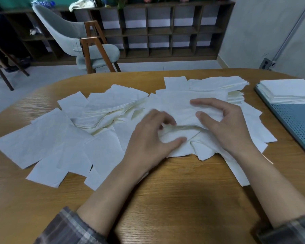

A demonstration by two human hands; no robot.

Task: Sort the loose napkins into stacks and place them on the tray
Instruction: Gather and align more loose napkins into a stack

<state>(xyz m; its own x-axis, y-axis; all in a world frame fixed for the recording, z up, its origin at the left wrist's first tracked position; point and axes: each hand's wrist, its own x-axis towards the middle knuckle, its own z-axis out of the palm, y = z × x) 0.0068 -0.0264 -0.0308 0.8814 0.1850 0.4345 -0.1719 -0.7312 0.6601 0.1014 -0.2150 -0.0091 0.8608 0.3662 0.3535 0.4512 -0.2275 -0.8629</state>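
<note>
Head view: left hand (pixel 148 138) pinches bunched loose napkins (pixel 102 110) mid-table; right hand (pixel 225 125) arched, fingertips pressing sheets. Tray (pixel 296 120) right, one stack (pixel 289 90) aboard. Risk: thin sheets crumple, slide askew.

Bare wood on the near side of the bench (pixel 192 191), wide open right up to the near edge. Beyond it, loose napkins (pixel 48 143) carpet the middle from far left almost to the tray (pixel 296 120), overlapping, heaped thicker toward the back. The left hand (pixel 148 138) and right hand (pixel 225 124) sit close together on the pile's centre, the left pinching up a ridge of paper. At right, a narrow strip of wood parts napkins from tray. A squared stack (pixel 287 92) fills the tray's far end; its near perforated part lies bare.
</note>
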